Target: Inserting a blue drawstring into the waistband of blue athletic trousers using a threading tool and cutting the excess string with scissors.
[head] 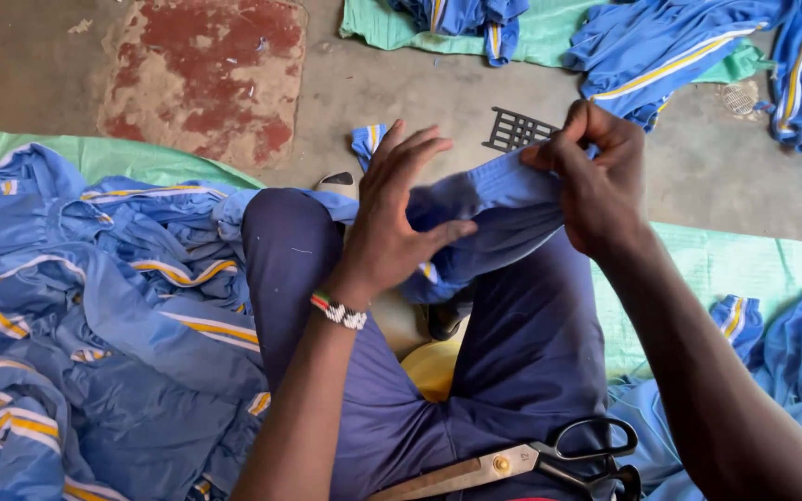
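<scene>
I hold a light blue garment piece [498, 190] with white and yellow trim stretched between both hands above my knees. My left hand [399, 213] grips its lower left part, thumb under the cloth and fingers spread above it. My right hand [596, 176] pinches the cloth's upper right edge between thumb and fingers. A beaded bracelet [338, 311] circles my left wrist. I sit in dark blue trousers [512, 362], and a pair of large scissors [531, 461] with black handles lies on my lap.
A big heap of blue garments [85, 315] with yellow and white stripes lies at my left on a green sheet [132, 158]. More blue pieces [782, 343] lie at right and along the top [670, 46]. A black plastic grid [517, 130] lies on the concrete floor.
</scene>
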